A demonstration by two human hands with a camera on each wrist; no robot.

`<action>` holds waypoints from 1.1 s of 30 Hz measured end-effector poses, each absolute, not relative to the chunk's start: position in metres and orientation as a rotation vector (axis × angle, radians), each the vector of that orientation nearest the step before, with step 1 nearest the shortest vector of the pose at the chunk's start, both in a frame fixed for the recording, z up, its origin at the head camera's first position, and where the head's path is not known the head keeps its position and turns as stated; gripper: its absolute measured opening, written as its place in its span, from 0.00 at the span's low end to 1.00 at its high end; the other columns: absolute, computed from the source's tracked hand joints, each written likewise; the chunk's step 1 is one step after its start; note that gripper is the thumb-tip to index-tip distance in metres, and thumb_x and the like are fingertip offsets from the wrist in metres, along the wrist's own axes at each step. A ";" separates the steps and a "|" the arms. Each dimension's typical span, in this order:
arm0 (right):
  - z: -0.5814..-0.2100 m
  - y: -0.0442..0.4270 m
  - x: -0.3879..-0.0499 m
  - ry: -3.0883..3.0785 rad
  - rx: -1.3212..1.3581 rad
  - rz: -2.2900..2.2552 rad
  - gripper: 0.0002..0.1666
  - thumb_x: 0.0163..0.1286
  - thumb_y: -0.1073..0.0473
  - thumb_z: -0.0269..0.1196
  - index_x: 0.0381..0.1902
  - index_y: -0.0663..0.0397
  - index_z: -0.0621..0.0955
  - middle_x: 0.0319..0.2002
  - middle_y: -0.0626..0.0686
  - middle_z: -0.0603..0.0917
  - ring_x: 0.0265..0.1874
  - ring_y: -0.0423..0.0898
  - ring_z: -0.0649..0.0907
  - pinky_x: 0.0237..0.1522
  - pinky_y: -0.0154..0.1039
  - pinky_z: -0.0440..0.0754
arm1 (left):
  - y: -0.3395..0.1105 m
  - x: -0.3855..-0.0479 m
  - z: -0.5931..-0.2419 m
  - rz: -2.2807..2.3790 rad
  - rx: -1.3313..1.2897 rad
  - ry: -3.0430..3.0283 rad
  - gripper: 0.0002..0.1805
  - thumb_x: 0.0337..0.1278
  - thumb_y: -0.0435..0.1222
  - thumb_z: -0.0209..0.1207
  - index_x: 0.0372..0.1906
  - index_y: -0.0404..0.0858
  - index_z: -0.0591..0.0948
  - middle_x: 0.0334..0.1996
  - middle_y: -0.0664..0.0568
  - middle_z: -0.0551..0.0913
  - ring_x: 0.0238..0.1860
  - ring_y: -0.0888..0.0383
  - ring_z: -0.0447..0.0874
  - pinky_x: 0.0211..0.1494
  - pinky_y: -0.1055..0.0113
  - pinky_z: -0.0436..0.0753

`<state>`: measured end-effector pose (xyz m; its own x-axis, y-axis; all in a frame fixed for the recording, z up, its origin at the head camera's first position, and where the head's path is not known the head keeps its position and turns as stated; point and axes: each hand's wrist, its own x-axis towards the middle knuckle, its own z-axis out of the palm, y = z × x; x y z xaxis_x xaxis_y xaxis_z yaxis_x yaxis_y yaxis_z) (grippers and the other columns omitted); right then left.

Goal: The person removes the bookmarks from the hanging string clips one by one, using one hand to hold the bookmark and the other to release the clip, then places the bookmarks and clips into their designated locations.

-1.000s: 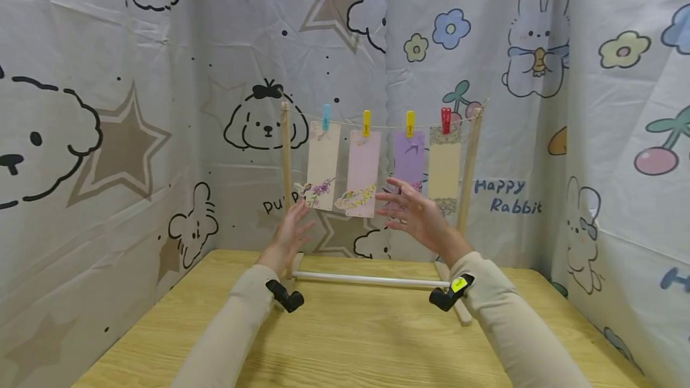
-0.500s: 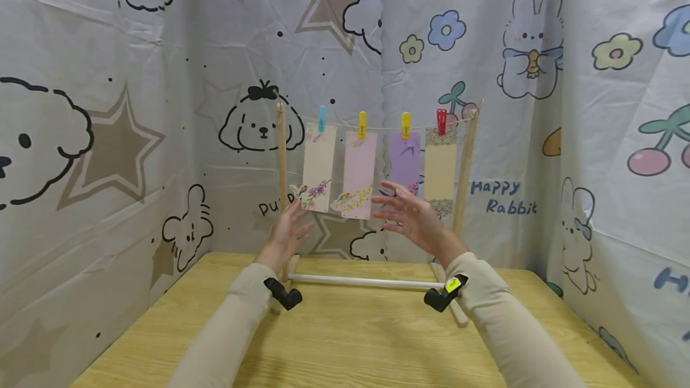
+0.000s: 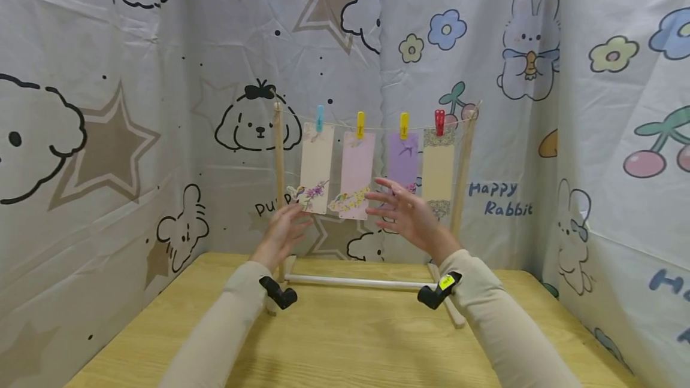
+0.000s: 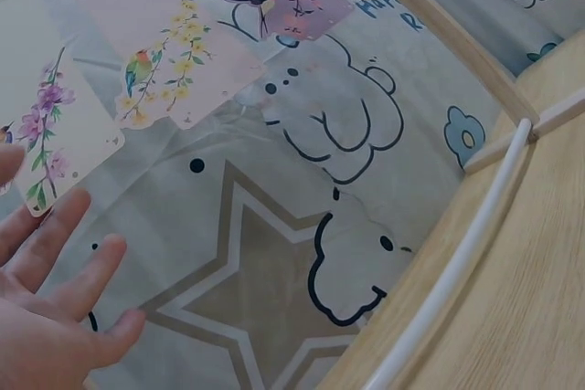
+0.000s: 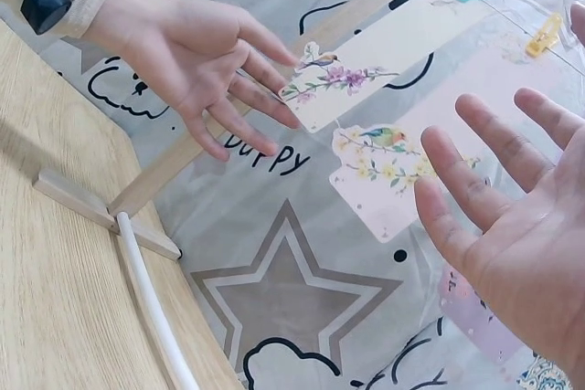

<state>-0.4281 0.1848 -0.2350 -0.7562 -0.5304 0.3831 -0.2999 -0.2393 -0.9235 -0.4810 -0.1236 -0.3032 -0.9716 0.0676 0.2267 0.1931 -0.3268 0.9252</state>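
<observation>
Four cards hang from a string by clips: a cream card point(image 3: 317, 163) under a blue clip point(image 3: 320, 118), a pink card point(image 3: 357, 166) and a purple card point(image 3: 402, 157) under yellow clips, and a beige patterned card point(image 3: 438, 172) under a red clip point(image 3: 439, 122). My left hand point(image 3: 281, 232), fingers spread, is at the cream card's lower edge; in the right wrist view its fingertips meet or nearly meet the card's corner. My right hand point(image 3: 412, 217) is raised with fingers apart, holding nothing, in front of the purple card and hiding its lower part.
Wooden posts point(image 3: 279, 166) hold the string at both ends. A white rod point(image 3: 361, 282) joins the stand's feet low down, above the wooden table point(image 3: 356, 340). Patterned curtains point(image 3: 242, 47) surround the back and sides. Each wrist wears a black camera.
The view has shifted slightly. My left hand has turned a little, its fingers now nearer the cream card's bottom edge. My right hand has moved slightly left, still spread.
</observation>
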 end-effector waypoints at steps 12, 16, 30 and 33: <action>-0.231 0.175 -0.430 1.804 -1.036 -2.138 0.37 0.85 0.46 0.39 0.83 0.54 0.49 0.77 0.68 0.60 0.73 0.74 0.58 0.72 0.68 0.52 | -0.124 -0.478 -0.301 -2.351 -0.341 -1.837 0.20 0.72 0.37 0.65 0.61 0.37 0.71 0.47 0.50 0.88 0.50 0.56 0.88 0.55 0.51 0.75; -0.230 0.173 -0.432 1.768 -1.030 -2.164 0.37 0.85 0.45 0.39 0.83 0.53 0.50 0.77 0.68 0.60 0.73 0.73 0.60 0.72 0.67 0.55 | -0.124 -0.475 -0.298 -2.342 -0.338 -1.842 0.16 0.72 0.34 0.63 0.57 0.38 0.73 0.40 0.53 0.90 0.46 0.58 0.90 0.50 0.54 0.73; -0.228 0.171 -0.436 1.698 -1.033 -2.189 0.37 0.84 0.43 0.40 0.83 0.51 0.50 0.74 0.67 0.63 0.73 0.74 0.57 0.72 0.68 0.52 | -0.125 -0.477 -0.302 -2.396 -0.387 -1.768 0.18 0.74 0.31 0.60 0.63 0.33 0.71 0.40 0.51 0.88 0.44 0.57 0.90 0.71 0.36 0.61; -0.228 0.170 -0.439 1.680 -1.024 -2.205 0.38 0.84 0.43 0.41 0.83 0.50 0.51 0.72 0.65 0.66 0.73 0.75 0.57 0.72 0.68 0.52 | -0.126 -0.478 -0.303 -2.393 -0.400 -1.767 0.17 0.75 0.31 0.60 0.62 0.34 0.72 0.41 0.52 0.87 0.45 0.57 0.90 0.69 0.41 0.67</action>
<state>-0.4388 0.1702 -0.2276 -0.7445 -0.5288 0.4075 -0.2527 -0.3417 -0.9052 -0.4782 -0.1264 -0.3033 -0.9548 0.0451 0.2937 0.2674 -0.3003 0.9156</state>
